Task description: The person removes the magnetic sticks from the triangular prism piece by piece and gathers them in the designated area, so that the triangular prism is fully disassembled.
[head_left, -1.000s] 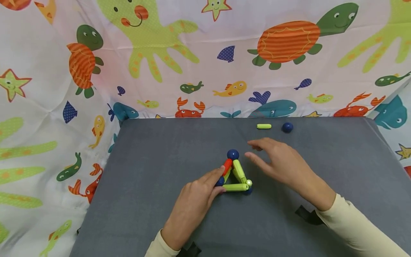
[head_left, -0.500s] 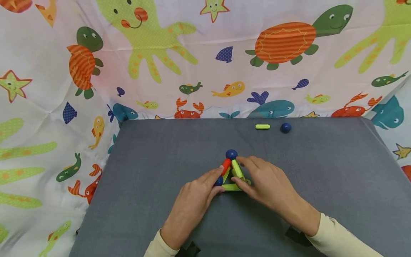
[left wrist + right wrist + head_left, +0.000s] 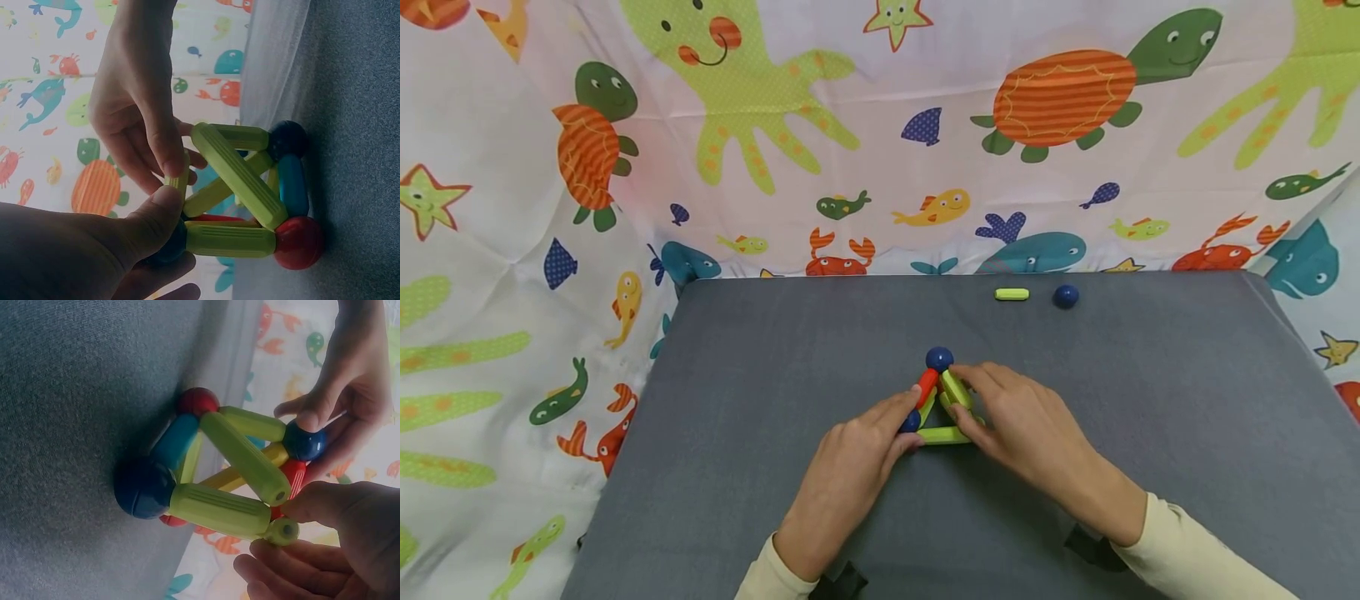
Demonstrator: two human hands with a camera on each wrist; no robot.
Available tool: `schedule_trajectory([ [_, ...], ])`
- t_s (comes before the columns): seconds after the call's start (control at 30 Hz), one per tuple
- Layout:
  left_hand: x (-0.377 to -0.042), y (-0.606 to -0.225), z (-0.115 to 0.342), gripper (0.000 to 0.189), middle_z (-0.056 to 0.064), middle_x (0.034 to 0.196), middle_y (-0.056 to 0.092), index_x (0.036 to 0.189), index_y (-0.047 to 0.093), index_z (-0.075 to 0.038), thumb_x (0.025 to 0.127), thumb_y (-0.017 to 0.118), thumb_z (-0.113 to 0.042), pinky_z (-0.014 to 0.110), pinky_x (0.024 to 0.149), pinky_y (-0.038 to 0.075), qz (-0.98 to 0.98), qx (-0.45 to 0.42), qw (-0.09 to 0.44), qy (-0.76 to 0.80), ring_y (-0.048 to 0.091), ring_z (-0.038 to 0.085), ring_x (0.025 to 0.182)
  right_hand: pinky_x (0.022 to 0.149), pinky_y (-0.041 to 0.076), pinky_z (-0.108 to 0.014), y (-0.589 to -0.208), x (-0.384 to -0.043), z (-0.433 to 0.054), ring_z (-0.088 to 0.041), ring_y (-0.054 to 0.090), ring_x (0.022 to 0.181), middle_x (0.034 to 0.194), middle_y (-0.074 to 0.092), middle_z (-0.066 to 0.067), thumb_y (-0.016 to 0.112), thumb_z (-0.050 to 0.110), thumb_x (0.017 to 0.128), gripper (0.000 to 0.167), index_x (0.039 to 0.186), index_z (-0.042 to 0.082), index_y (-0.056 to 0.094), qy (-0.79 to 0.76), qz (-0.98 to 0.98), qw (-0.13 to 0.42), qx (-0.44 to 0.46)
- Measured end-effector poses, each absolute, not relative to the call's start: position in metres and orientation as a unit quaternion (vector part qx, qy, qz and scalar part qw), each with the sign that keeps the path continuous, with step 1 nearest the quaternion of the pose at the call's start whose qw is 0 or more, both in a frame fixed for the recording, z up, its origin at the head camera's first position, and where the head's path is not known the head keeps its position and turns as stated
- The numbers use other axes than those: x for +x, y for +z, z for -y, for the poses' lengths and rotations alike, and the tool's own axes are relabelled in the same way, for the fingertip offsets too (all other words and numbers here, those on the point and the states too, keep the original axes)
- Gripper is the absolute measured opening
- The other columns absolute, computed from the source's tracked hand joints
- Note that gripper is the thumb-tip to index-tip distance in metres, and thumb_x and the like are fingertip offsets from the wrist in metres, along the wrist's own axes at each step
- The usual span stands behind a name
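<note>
A frame of magnetic sticks and balls stands on the grey table, mostly lime green sticks with a red stick (image 3: 928, 385) on top. In the head view, my left hand (image 3: 853, 467) holds its left corner, thumb and fingers on a blue ball (image 3: 305, 440). My right hand (image 3: 1037, 429) pinches a lime green stick (image 3: 957, 388) at the top right, its round end facing the right wrist camera. Another blue ball (image 3: 939, 359) sits at the far top corner. Lower down, a red ball (image 3: 300, 243) and a blue stick (image 3: 292, 185) form the base. My right hand hides the near right corner in the head view.
Near the table's back edge lie a loose lime green stick (image 3: 1012, 294) and a loose blue ball (image 3: 1065, 297). A sea-animal cloth (image 3: 865, 167) hangs behind and to the left of the grey table (image 3: 760, 367).
My right hand has come left and down from beside the frame to take hold of the top right green stick, which has turned slightly. The left hand has stayed at its corner.
</note>
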State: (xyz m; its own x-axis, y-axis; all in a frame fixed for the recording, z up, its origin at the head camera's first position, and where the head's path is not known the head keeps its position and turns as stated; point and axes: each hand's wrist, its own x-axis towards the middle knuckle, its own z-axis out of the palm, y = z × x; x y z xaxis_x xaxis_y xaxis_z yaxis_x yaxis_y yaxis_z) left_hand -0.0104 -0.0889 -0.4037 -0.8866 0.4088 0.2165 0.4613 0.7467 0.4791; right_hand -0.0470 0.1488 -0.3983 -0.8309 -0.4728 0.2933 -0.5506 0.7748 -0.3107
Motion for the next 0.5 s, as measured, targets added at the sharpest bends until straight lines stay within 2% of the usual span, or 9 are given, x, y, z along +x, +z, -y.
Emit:
schedule_trajectory([
  [0.5, -0.0107, -0.4031, 0.0889, 0.058, 0.004, 0.141, 0.069, 0.153, 0.058, -0.016, 0.099, 0.073, -0.032, 0.037, 0.088, 0.063, 0.932, -0.229, 0.036, -0.279, 0.074, 0.018, 0.113, 0.067, 0.062, -0.041, -0.3955, -0.0572, -0.1585, -0.019, 0.071, 0.089, 0.114, 0.075, -0.005, 0.079, 0.015, 0.092, 0.041, 0.131, 0.01, 0.071, 0.186, 0.94, 0.101, 0.268],
])
